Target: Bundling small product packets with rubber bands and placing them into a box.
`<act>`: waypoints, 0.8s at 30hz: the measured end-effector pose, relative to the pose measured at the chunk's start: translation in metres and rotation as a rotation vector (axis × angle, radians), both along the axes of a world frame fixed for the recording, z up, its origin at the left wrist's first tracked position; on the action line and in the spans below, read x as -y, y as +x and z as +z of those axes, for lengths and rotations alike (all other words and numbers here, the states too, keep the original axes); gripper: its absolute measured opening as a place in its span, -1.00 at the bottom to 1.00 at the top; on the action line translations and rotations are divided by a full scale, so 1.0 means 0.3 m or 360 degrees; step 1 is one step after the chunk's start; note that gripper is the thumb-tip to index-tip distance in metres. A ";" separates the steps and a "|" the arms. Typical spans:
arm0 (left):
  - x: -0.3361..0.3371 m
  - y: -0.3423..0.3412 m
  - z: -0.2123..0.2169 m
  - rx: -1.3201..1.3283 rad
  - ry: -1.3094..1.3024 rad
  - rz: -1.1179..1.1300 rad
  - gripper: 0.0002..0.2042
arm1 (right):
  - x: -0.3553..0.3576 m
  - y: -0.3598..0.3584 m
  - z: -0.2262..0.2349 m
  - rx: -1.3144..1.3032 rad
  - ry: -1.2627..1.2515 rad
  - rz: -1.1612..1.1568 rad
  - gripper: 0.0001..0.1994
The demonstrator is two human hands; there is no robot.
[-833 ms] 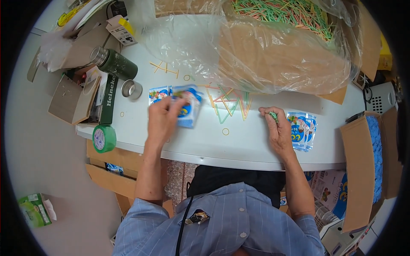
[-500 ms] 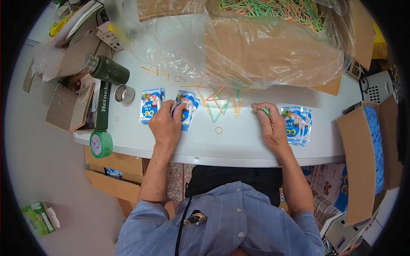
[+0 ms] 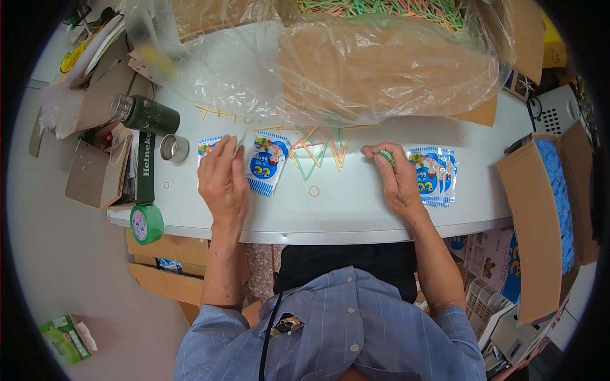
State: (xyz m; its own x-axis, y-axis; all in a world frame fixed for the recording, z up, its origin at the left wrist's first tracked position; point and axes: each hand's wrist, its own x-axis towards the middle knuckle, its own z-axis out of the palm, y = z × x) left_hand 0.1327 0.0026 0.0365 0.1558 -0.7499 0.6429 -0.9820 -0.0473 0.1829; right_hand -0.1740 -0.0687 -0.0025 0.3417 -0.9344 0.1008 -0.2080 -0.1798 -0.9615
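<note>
My left hand (image 3: pixel 223 181) is over the left pile of blue-and-white packets (image 3: pixel 208 147), its fingers stretched out and covering most of that pile. Just right of it lies another small stack of the same packets (image 3: pixel 269 162), the top one slightly tilted. My right hand (image 3: pixel 399 181) is closed around a bundle of thin sticks, whose green, pale-striped ends (image 3: pixel 386 157) poke out by the thumb. A third group of packets (image 3: pixel 433 176) lies overlapped beside that hand. Loose pink, green and yellow sticks (image 3: pixel 318 151) are strewn between my hands.
Clear plastic sheeting (image 3: pixel 387 76) drapes over a large carton holding many coloured sticks (image 3: pixel 394 11) at the back. At left stand a dark green flask (image 3: pixel 151 114), a metal cup (image 3: pixel 173 148) and green tape (image 3: pixel 147 223). A rubber band (image 3: pixel 314 191) lies in front. An open carton (image 3: pixel 530 235) is at right.
My left hand has moved from the middle packets to the left pile, and its fingers have straightened. The middle top packet now lies uncovered. My right hand keeps its bundle; the whole view has shifted slightly.
</note>
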 end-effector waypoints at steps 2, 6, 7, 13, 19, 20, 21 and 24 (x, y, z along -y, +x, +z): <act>-0.020 -0.022 0.019 -0.1167 -0.0026 -0.0081 -0.87 | 0.007 -0.005 0.007 0.0050 0.0015 0.0010 -0.85; 0.005 -0.133 0.073 -0.2533 0.0142 -0.0239 -0.85 | 0.028 -0.031 0.016 0.0219 0.0239 -0.0067 -0.84; 0.009 -0.157 0.067 -0.2615 0.0269 -0.0266 -0.84 | 0.034 -0.035 0.006 0.0373 0.0307 -0.0071 -0.84; -0.007 -0.298 0.027 -0.2328 0.0881 -0.0570 -0.85 | -0.010 -0.026 0.079 0.1073 0.0602 -0.0048 -0.81; -0.026 -0.373 0.016 -0.2258 0.1147 -0.0799 -0.81 | -0.027 -0.004 0.171 0.1473 0.0705 -0.0018 -0.81; -0.022 -0.365 0.023 -0.2210 0.1282 -0.0856 -0.80 | -0.028 0.001 0.181 0.1566 0.0660 0.0022 -0.82; -0.022 -0.366 0.021 -0.2215 0.1290 -0.0869 -0.80 | -0.030 0.006 0.185 0.1658 0.0616 0.0064 -0.82; -0.023 -0.376 0.018 -0.2291 0.1472 -0.0967 -0.80 | -0.030 0.024 0.183 0.1735 0.0525 0.0180 -0.83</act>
State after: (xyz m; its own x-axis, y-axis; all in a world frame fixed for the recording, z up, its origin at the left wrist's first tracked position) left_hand 0.0198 0.0095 0.0420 -0.2489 -0.9059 -0.3426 -0.0154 -0.3499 0.9367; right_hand -0.1669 -0.0598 0.0526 0.3065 -0.9399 0.1508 0.7666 0.1498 -0.6244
